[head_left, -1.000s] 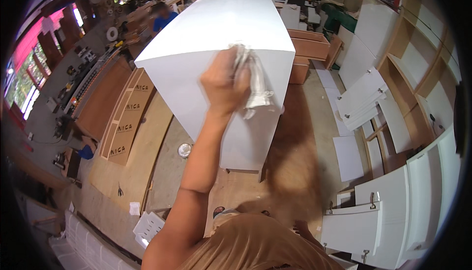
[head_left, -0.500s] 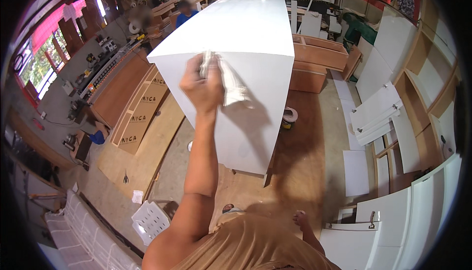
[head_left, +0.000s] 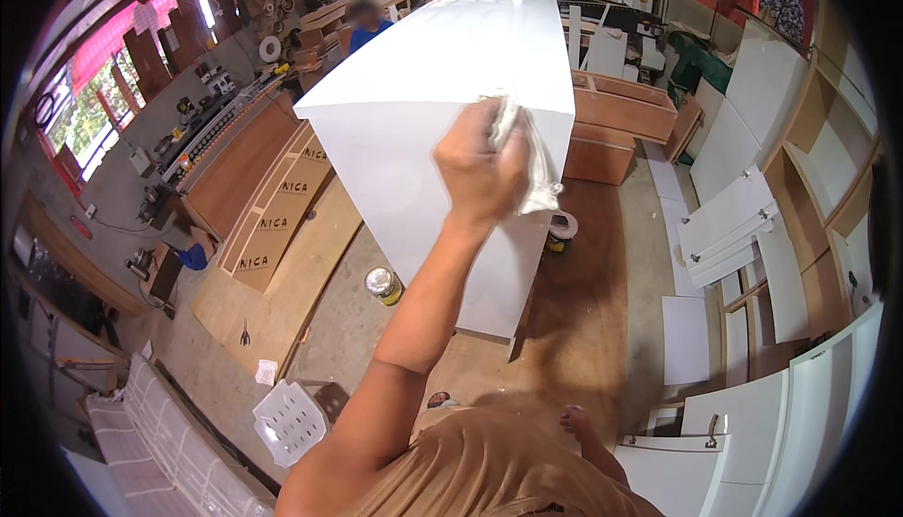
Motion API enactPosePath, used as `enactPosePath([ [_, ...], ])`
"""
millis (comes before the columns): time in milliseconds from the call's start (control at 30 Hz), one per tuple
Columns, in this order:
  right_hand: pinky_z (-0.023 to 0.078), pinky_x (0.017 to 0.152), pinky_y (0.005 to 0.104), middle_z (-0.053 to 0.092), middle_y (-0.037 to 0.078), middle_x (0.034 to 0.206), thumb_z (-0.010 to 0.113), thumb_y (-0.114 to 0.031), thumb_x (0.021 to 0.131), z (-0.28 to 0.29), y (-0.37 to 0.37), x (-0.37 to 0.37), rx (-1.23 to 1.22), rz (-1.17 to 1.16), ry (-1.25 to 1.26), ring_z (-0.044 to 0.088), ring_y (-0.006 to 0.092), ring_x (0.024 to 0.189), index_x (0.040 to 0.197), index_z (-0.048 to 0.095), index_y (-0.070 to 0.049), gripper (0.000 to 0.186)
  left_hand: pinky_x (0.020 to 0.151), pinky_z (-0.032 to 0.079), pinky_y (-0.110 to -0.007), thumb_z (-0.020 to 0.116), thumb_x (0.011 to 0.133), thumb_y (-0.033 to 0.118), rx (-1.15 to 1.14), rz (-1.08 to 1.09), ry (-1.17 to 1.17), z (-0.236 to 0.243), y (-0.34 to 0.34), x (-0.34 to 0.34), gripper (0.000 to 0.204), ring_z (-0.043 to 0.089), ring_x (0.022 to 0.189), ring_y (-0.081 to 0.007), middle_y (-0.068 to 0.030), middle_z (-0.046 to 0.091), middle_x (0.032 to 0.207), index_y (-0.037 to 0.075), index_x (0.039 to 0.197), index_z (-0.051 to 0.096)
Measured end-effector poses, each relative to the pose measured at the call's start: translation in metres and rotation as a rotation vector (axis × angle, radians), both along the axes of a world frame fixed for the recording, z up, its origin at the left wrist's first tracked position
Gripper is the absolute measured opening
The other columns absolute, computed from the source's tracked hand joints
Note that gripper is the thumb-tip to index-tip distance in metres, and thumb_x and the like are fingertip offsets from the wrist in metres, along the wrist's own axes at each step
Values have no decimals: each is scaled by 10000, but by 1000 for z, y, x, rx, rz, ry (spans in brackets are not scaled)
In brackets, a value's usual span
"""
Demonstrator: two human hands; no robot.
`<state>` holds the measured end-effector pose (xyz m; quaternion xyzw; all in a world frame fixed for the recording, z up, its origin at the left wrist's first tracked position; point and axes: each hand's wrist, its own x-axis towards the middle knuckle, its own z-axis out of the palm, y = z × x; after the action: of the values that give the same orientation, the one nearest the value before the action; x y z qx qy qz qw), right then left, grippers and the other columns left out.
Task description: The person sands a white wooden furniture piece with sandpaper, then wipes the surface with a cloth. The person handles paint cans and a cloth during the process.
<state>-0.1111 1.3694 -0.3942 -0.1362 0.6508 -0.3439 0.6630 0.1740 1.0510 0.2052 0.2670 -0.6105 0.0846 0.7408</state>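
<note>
My left hand (head_left: 483,164) is closed around a bunched white rag (head_left: 538,171), whose loose end hangs down beside the fingers. The rag lies against the upper right part of the end face of a large white cabinet (head_left: 386,164), close below its top edge. My left arm stretches up across the picture and hides part of that face. Low at my right side hangs my right hand (head_left: 574,419), small in view, its fingers curled in with nothing visible in them.
A paint can (head_left: 384,284) stands on the floor left of the cabinet, and another can (head_left: 562,230) is at its right. A white plastic stool (head_left: 290,426) is near my left. White panels (head_left: 729,225) and wooden shelving line the right. A person in blue (head_left: 365,28) is behind.
My left hand has slid the rag rightward across the end face, toward the right edge. The view has shifted slightly, and the can at left now shows more fully. My right hand stays low.
</note>
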Motion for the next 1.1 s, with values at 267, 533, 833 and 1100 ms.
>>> enactPosePath([
  [267, 443, 470, 305, 601, 68, 796, 628, -282, 885, -4, 1, 3, 46, 4, 100, 617, 187, 629, 997, 592, -89, 226, 595, 506, -290, 712, 795, 41, 75, 6, 175, -3, -4, 19, 139, 654, 646, -160, -139, 686, 750, -50, 892, 668],
  [533, 443, 464, 318, 592, 69, 787, 604, -269, 872, -5, 10, 1, 133, 75, 233, 612, 187, 615, 980, 595, -71, 226, 573, 487, -283, 728, 786, 55, 74, -56, 266, -7, -9, 20, 152, 633, 623, -154, -141, 690, 758, -60, 874, 683],
  [833, 461, 486, 336, 591, 70, 762, 601, -271, 873, -10, 20, -5, 99, 95, 179, 609, 195, 603, 947, 615, -71, 214, 596, 501, -279, 717, 791, 52, 134, -69, 142, -5, 2, 10, 140, 627, 624, -139, -115, 683, 734, -36, 895, 684],
  [1100, 500, 573, 375, 622, 108, 900, 598, -275, 892, -24, 25, -14, 166, 121, 172, 651, 247, 717, 1054, 591, -87, 249, 588, 503, -314, 701, 762, 55, 189, -161, 267, -10, 2, 10, 179, 652, 637, -182, -122, 664, 734, -13, 924, 668],
])
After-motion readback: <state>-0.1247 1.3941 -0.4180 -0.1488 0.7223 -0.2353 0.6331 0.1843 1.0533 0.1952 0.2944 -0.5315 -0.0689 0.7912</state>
